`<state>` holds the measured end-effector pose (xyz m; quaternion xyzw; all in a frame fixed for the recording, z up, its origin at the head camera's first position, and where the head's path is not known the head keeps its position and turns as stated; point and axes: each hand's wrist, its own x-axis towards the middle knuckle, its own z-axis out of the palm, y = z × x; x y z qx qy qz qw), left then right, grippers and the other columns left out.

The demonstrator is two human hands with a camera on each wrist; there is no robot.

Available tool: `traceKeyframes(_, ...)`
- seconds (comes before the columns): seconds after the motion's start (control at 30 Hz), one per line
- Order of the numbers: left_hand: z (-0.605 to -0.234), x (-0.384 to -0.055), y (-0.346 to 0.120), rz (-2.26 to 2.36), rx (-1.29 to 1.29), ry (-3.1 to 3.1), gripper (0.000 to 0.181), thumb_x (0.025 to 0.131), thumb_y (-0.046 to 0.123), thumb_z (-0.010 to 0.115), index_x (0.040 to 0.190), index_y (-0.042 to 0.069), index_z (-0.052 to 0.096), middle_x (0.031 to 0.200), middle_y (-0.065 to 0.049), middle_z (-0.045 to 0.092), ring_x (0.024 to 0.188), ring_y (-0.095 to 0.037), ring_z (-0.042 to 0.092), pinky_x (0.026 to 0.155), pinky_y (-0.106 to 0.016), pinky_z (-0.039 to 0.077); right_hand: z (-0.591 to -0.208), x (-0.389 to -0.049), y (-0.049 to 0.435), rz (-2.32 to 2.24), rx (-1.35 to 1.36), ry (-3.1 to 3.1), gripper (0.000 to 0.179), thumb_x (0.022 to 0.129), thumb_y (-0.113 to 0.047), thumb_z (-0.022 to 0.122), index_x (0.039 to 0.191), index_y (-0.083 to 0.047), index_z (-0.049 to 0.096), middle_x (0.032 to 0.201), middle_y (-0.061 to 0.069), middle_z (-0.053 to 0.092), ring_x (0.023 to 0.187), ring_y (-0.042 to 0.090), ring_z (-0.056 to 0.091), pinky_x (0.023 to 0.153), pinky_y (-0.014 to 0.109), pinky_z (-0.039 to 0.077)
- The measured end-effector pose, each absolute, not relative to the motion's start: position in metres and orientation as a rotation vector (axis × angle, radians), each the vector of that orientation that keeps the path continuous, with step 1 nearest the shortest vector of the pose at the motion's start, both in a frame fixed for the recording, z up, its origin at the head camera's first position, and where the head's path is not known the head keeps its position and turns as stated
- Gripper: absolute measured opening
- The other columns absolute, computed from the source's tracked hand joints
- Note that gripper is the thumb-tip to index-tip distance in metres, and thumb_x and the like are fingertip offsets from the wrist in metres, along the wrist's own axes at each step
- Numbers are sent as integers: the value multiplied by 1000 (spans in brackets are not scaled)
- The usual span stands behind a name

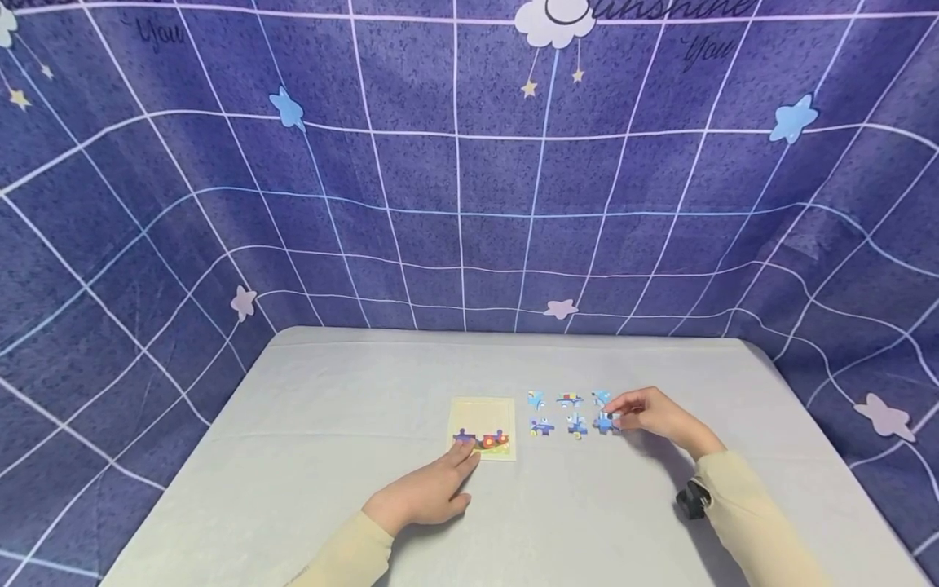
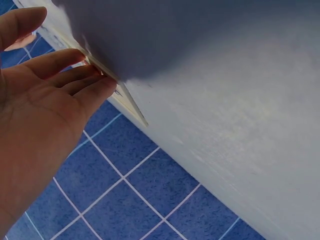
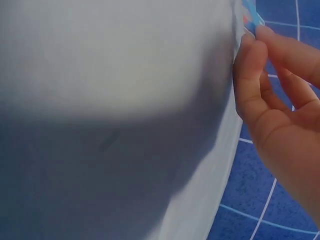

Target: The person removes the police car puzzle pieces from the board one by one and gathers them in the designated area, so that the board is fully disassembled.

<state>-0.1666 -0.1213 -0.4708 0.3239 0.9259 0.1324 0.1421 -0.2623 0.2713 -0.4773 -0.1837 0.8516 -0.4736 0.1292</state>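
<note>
A pale wooden puzzle tray lies on the table, with a row of purple and red puzzle pieces along its near side. My left hand rests its extended fingertips on the tray's near left part, covering some of that row. In the left wrist view the fingers reach over the edge of the tray. To the right, my right hand pinches a blue puzzle piece at the lower right of a group of loose pieces. Only a bit of a blue and orange piece shows past the fingertips in the right wrist view.
Several other blue puzzle pieces lie in two rows between the tray and my right hand. A white cloth covers the table. Behind and at both sides hangs a blue curtain with a grid and stars.
</note>
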Motion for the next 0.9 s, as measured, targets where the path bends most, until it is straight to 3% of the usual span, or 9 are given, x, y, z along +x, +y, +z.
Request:
traceKeyframes(0.17,-468,-165,-122,388,950,2673,59,95,19,57,143,-8,38,152,-25,28,142,-35,26,115,-43,26,-482,-264,269,-1378,-605,2469,26,78,8,63,104,13,66,92,23,70,69,7,59,62,23,54)
traceKeyframes(0.47,-468,-164,-122,372,962,2688,58,94,20,58,142,-8,40,151,-25,31,141,-35,29,114,-44,28,-481,-263,260,-1238,-653,2641,22,72,12,64,93,9,71,76,14,69,60,4,48,52,19,44)
traceKeyframes(0.7,-468,-163,-122,363,957,2690,59,95,21,57,143,-8,38,152,-24,29,141,-35,27,115,-44,27,-480,-261,257,-1196,-650,2728,19,71,12,68,89,7,72,77,9,64,62,5,49,52,19,44)
traceKeyframes(0.9,-466,-161,-120,354,941,2688,62,93,20,59,144,-7,36,153,-25,26,142,-36,24,115,-44,26,-474,-263,247,-1234,-736,2810,17,75,11,69,91,6,72,78,9,65,66,7,53,60,20,49)
